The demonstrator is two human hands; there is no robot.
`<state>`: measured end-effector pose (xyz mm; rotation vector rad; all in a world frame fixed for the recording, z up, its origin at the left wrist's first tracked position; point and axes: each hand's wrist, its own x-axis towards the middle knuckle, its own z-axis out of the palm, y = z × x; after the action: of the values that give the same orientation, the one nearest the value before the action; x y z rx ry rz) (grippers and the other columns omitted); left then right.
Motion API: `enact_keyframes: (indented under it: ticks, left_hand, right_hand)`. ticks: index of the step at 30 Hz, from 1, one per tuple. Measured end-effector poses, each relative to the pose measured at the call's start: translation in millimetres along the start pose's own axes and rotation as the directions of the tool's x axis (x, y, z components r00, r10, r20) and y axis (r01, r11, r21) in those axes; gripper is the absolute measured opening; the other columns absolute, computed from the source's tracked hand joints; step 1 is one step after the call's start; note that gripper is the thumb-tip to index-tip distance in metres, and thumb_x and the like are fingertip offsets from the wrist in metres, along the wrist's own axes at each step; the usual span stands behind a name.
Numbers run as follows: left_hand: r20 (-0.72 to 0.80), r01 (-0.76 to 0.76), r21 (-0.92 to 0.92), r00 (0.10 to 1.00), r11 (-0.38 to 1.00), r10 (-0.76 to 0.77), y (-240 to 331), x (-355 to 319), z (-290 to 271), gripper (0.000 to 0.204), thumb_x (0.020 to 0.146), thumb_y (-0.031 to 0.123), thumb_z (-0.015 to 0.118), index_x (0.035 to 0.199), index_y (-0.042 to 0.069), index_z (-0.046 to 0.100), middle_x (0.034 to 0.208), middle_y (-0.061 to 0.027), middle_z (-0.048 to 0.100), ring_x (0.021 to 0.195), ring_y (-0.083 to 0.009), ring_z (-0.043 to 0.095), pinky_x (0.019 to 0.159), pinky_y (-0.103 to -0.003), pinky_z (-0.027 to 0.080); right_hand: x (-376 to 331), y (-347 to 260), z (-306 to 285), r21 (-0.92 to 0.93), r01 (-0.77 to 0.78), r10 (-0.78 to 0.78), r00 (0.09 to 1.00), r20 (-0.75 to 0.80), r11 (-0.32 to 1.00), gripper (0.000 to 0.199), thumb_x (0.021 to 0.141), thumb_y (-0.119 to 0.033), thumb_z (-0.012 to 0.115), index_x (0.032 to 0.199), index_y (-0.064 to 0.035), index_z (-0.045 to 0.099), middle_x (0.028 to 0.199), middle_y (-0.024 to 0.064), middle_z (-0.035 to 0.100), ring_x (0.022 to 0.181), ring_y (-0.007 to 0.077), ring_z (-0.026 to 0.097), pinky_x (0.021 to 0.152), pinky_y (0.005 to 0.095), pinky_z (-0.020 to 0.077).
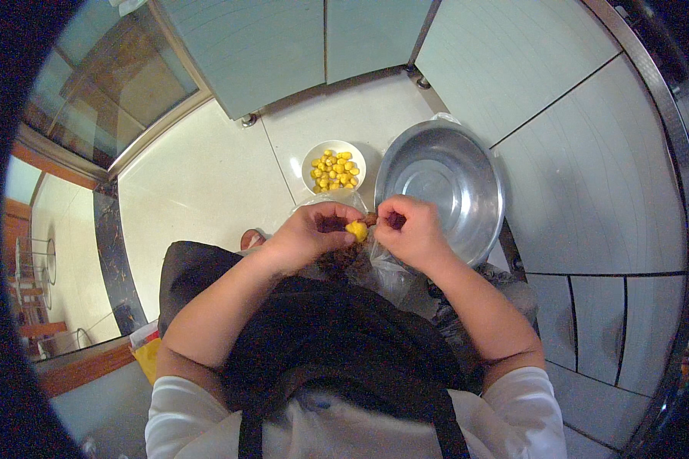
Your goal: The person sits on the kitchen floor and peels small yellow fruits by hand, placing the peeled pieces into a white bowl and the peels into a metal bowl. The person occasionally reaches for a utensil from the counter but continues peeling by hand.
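My left hand (311, 236) is closed, with a yellow peeled chestnut (357, 230) between thumb and fingers. Close beside it, my right hand (414, 233) pinches a small brown piece of shell (370, 219) that reaches toward the chestnut. Whether the shell is still joined to the nut is too small to tell. Below both hands a clear plastic bag (390, 277) lies spread, with dark brown shells (351, 260) in it, partly hidden by my hands. Just beyond my left hand stands a white bowl (308, 170) holding many yellow chestnuts.
A large steel basin (496, 191) stands on the floor to the right, against pale cabinets (597, 161). More cabinet doors (253, 53) close off the far side. Light floor tiles (191, 176) stretch to the left, toward a glass sliding door (115, 84).
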<state>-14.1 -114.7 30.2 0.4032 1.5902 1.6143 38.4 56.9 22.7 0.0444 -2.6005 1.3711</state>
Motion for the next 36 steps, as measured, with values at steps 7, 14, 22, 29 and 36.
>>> enact_keyframes:
  ticks: [7,14,22,29,36]
  left_hand:
    - [0.042,0.058,-0.391,0.998,0.919,-0.045,-7,0,-5,0.029,0.077,0.001,0.047,0.107,0.001,0.045,0.094,-0.0069,0.053,0.080,-0.0140,0.052,0.074,-0.025,0.043]
    - [0.004,0.012,-0.430,1.000,0.903,-0.011,-9,2,0,0.030,0.074,0.006,0.054,0.103,0.002,0.046,0.102,-0.0076,0.050,0.081,-0.0170,0.052,0.076,-0.027,0.043]
    - [0.038,0.014,-0.488,0.999,0.873,0.005,-13,1,-2,0.030,0.075,0.006,0.053,0.104,0.004,0.044,0.098,-0.0078,0.051,0.077,-0.0167,0.051,0.070,-0.026,0.043]
    - [0.024,0.010,-0.544,1.000,0.839,0.004,-11,1,-1,0.029,0.075,0.006,0.053,0.103,0.003,0.045,0.091,-0.0078,0.051,0.074,-0.0162,0.051,0.069,-0.026,0.043]
    - [0.011,0.012,-0.430,1.000,0.903,-0.008,-12,2,1,0.022,0.074,0.002,0.054,0.095,0.001,0.051,0.087,-0.0046,0.054,0.077,-0.0120,0.051,0.072,-0.024,0.043]
  right_hand:
    - [0,4,-3,0.087,-0.156,0.146,0.983,0.111,0.984,0.006,0.065,-0.004,0.057,0.069,-0.0009,0.053,0.057,0.0002,0.051,0.053,0.0035,0.045,0.048,0.0188,0.0376]
    - [-2,-4,-1,0.264,-0.184,0.143,0.976,0.167,0.947,0.009,0.070,-0.008,0.058,0.074,-0.0013,0.054,0.063,-0.0018,0.052,0.057,0.0017,0.044,0.051,0.0170,0.0374]
    - [-2,1,-1,0.272,-0.143,0.134,0.990,0.051,0.952,0.007,0.070,-0.007,0.057,0.073,-0.0017,0.054,0.062,0.0000,0.053,0.055,0.0046,0.047,0.050,0.0195,0.0387]
    - [-1,-1,-2,0.193,-0.147,0.151,0.989,-0.007,0.970,0.007,0.069,-0.007,0.059,0.073,-0.0018,0.056,0.064,0.0016,0.054,0.056,0.0055,0.048,0.050,0.0196,0.0394]
    - [-3,-7,-1,0.138,0.011,-0.016,0.999,0.029,0.990,0.009,0.067,-0.006,0.060,0.073,-0.0009,0.056,0.063,0.0035,0.055,0.054,0.0072,0.050,0.049,0.0200,0.0409]
